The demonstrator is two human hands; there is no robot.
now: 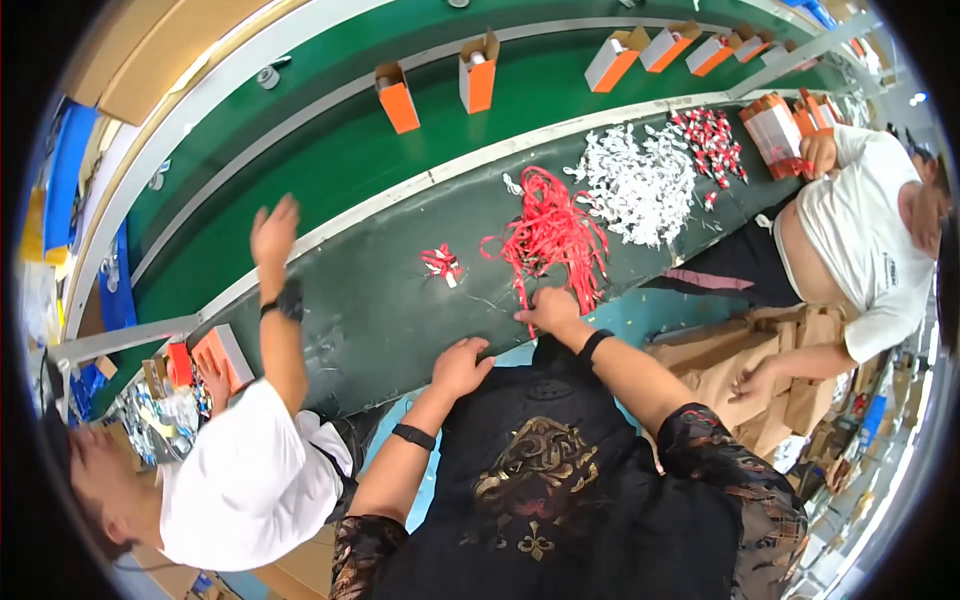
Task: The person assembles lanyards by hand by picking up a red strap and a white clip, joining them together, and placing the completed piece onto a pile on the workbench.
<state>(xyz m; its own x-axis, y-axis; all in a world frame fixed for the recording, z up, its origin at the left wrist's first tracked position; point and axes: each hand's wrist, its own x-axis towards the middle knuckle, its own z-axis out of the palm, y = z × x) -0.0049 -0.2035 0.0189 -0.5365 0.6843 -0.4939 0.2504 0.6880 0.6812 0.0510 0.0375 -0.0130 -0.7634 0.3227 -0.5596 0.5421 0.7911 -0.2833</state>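
Bench edge (385, 388); left hand (461, 368) on it

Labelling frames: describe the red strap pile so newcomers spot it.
On the dark worktable beside the green surface, find the wearer's right hand at the near edge. Beyond lies the red strap pile, set apart from the white heap at right by long, tangled strips.

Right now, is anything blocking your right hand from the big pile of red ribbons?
No, nothing visible stands between them. The right hand is right at the near edge of the red ribbons. Whether it grips one is unclear.
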